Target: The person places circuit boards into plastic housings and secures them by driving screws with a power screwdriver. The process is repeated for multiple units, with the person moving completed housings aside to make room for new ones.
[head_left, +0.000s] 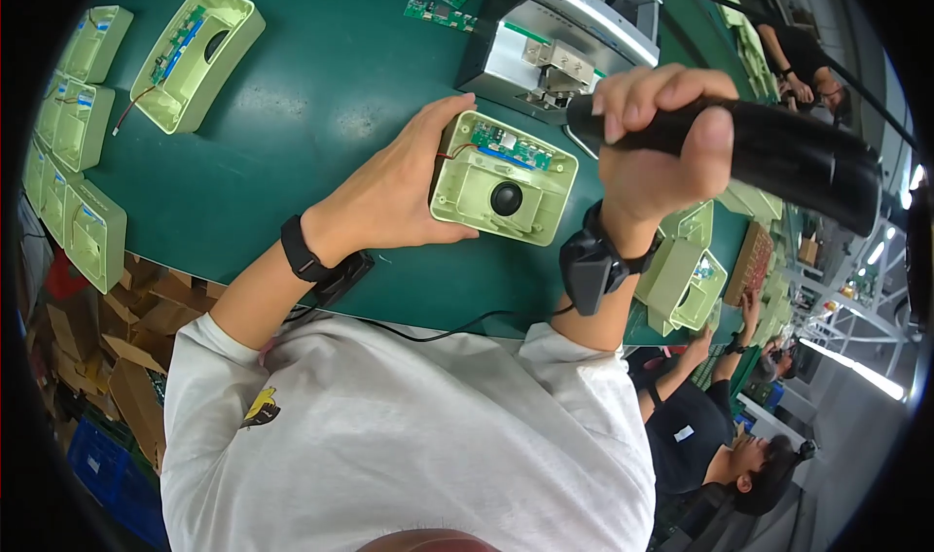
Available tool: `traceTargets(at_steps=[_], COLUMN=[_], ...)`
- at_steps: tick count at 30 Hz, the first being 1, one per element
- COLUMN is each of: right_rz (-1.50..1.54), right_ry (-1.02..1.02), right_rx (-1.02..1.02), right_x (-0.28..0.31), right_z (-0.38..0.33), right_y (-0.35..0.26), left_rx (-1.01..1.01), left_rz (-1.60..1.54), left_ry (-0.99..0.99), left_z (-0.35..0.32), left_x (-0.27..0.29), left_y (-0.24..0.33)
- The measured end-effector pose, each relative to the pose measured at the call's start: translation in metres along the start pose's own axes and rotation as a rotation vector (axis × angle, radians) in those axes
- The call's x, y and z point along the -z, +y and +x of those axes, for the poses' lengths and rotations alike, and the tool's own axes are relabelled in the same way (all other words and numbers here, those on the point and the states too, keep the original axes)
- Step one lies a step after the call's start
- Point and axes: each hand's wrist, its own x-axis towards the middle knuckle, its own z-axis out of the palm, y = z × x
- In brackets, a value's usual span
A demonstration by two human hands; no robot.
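My left hand [389,187] is wrapped round the left end of a pale green plastic housing [545,213], fingers on its far edge and thumb on its near edge. The housing lies with its hollow side up. Inside it are a green circuit board [511,145] along the far wall, a round black speaker [507,198] and red and black wires by my fingers. My right hand [662,134] grips a thick black tool, apparently an electric screwdriver [798,153], raised to the right of the housing. Its narrower end points left towards a metal machine; any bit is not visible.
The grey metal machine [559,27], apparently a screw feeder, stands beyond the housing. Loose circuit boards [440,14] lie beside it. Another housing [199,56] and a stacked group [95,231] stand left, more [681,280] right. Co-workers [700,426] work along the green table [321,56].
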Motion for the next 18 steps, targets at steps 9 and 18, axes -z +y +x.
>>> traceTargets(at_steps=[9, 18], right_rz=[0.067, 0.069], right_ry=[-0.076, -0.083], right_rx=[-0.068, -0.094], right_x=[-0.026, -0.028], right_z=[-0.031, -0.037], right_y=[0.015, 0.021], left_rx=[0.052, 0.054], left_rz=[-0.072, -0.079], left_ry=[0.012, 0.011], left_z=[0.000, 0.000], left_x=[-0.002, -0.003], left_y=[0.003, 0.005])
